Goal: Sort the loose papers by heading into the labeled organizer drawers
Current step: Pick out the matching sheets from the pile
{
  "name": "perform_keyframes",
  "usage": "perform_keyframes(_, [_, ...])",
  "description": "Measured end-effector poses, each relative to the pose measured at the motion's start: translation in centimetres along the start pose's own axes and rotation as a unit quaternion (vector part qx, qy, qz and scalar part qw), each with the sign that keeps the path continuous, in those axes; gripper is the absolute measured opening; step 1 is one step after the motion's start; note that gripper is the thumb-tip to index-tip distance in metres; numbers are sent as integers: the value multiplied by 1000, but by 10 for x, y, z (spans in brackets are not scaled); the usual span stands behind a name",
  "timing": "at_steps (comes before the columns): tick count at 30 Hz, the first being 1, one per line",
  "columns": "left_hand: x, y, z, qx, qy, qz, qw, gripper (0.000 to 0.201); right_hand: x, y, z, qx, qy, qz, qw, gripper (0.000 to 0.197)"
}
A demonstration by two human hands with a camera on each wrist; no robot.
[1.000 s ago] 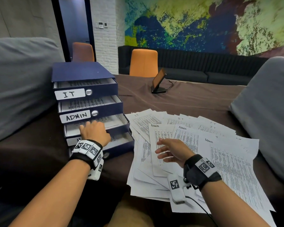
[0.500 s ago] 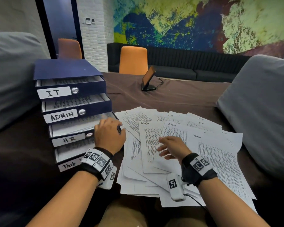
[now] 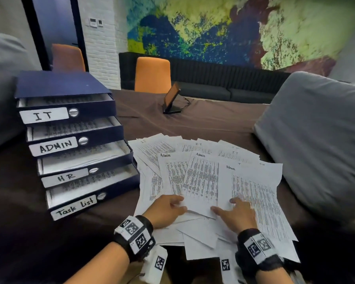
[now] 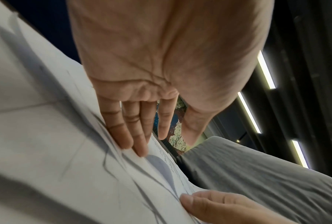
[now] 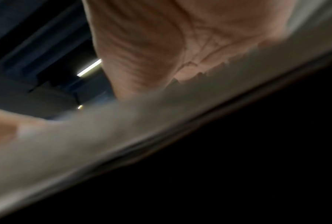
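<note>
head view: blue organizer (image 3: pixel 70 140) stood at counter (image 3: pixel 203 121) left, four drawers part open, labelled it, admin, hr, task list. loose papers (image 3: pixel 209 181) were fanned just right of it, admin sheets on top. left hand (image 3: pixel 166 212) lay on the pile's near edge, right hand (image 3: pixel 237 214) flat beside it.
left wrist view: left hand's fingers (image 4: pixel 123 133) were straight and apart, tips on a sheet (image 4: pixel 69 151); right hand's thumb (image 4: pixel 190 200) pressed the same pile.
right wrist view: blurred; palm (image 5: pixel 180 45) over a paper edge (image 5: pixel 123 128), fingers hidden, grip couldn't be read there.
</note>
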State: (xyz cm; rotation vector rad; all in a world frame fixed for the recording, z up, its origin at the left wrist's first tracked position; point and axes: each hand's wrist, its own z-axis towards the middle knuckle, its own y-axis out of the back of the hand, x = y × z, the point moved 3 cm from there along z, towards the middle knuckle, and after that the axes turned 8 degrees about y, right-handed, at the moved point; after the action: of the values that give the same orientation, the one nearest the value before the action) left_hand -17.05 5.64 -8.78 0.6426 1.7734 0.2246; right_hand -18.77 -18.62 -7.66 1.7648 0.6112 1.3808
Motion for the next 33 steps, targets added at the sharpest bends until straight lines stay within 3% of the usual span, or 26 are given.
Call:
perform_keyframes(2, [0,-1,-1,-3,-4,1,1000,46,11,-6,-13,28,39,-150,987,90])
perform_keyframes(4, [0,0,-2,-8,-4,-7,1000,42,17,-7,-19,60,48,-217,973,88])
perform_keyframes(10, [-1,-1,-4,-24,-4,-45,999,37,25,-13,-29,44,82,-255,963,62])
perform_keyframes(17, [-5,1,-12,-14,-2,-59,998,30,20,-9,-32,137,104,-231,958,75])
perform_keyframes(19, [-7,1,-14,-16,-4,-56,998,29,20,-6,-34,129,118,-247,953,64])
perform_keyframes(24, [-9,0,-15,-26,17,-89,996,26,28,10,-32,44,152,-244,957,5])
perform_keyframes(28, [-12,0,-17,-45,47,-138,988,19,42,7,-40,24,202,-245,948,24])
perform_keyframes(33, [-15,4,-18,-78,88,-173,978,45,64,-8,-60,35,290,-270,918,31])
